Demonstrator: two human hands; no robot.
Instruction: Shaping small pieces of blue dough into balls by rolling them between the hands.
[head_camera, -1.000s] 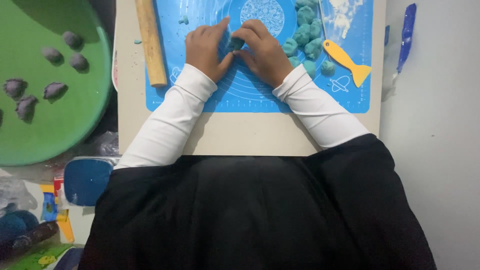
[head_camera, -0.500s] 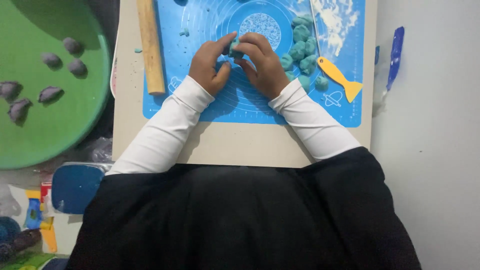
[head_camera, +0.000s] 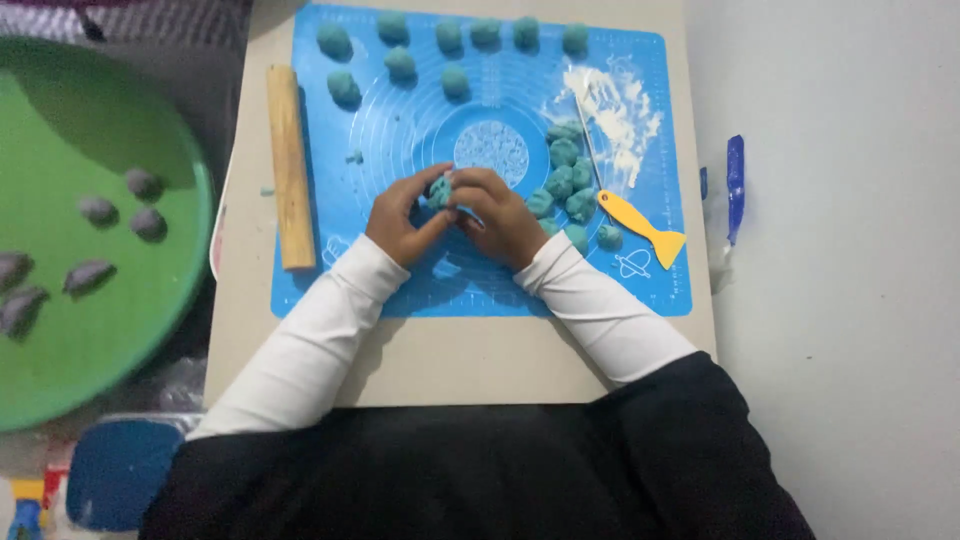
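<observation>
Both hands meet over the middle of the blue silicone pastry mat (head_camera: 400, 280), the forearms in white sleeves angling in from below so that the wrists form a shallow V. The left hand (head_camera: 400, 218) lies with its palm turned inward, fingers curled and thumb raised toward the centre; the right hand (head_camera: 500, 215) mirrors it, knuckles up and fingers bent over toward the left. Between their fingertips sits a small teal lump of dough (head_camera: 440, 190), pinched from both sides, so each grip is closed lightly on it rather than wide open. Only the top of the lump shows: it is rounded, a little uneven and matt, and it is held just below the pale printed circle at the mat's centre; whether it touches the mat cannot be told.

Just to the right of the right hand lies a cluster of rough teal dough pieces (head_camera: 565, 180), and near them a yellow fish-shaped plastic scraper (head_camera: 640, 225) beside a smear of white flour (head_camera: 620, 110). Smoother teal dough balls (head_camera: 445, 50) stand in rows along the mat's top edge. A wooden rolling pin (head_camera: 288, 165) lies upright along the mat's left edge. The mat rests on a beige board (head_camera: 450, 360) on the surface, and a green round tray (head_camera: 100, 320) with grey shaped pieces sits to the left.
</observation>
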